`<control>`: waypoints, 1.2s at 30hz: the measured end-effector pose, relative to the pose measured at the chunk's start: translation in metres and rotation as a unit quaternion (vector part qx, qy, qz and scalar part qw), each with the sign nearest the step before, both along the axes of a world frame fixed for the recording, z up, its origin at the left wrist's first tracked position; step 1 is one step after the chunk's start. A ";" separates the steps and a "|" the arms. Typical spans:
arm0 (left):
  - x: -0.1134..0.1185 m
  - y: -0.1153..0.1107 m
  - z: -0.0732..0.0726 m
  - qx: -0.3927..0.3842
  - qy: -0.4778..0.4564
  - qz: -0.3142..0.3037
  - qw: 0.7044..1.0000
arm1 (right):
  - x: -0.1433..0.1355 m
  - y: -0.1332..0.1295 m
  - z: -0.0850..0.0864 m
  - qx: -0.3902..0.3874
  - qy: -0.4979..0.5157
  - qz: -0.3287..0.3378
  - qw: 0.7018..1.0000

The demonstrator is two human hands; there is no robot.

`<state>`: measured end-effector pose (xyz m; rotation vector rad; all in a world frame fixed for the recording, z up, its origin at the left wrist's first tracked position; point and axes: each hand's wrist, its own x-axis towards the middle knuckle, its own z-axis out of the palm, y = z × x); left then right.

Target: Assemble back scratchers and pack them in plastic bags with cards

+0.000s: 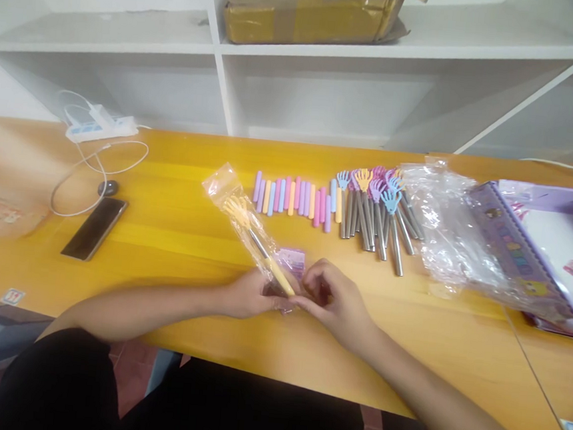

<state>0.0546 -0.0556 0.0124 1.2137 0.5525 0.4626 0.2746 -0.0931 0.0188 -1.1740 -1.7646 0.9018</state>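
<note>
Tabletop [168,245] beneath bagged yellow backscratcher [259,245]

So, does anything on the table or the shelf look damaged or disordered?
The taped cardboard box on the shelf looks battered, its right end ragged. Clear bags lie crumpled against the purple box.
</note>
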 end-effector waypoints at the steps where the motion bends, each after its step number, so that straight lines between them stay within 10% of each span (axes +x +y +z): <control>1: 0.000 0.000 0.001 0.001 -0.004 -0.001 1.000 | 0.001 0.001 0.002 -0.014 -0.009 0.018 1.000; 18: -0.004 0.004 0.005 0.166 0.057 -0.009 0.984 | -0.004 -0.002 0.009 -0.102 -0.017 0.157 0.982; 30: -0.005 0.004 -0.003 -0.011 0.043 -0.078 0.996 | -0.007 -0.001 0.024 -0.176 0.101 0.241 0.949; 36: -0.010 0.013 0.000 0.197 0.110 -0.061 0.972 | -0.002 0.000 0.010 -0.155 0.044 0.186 0.969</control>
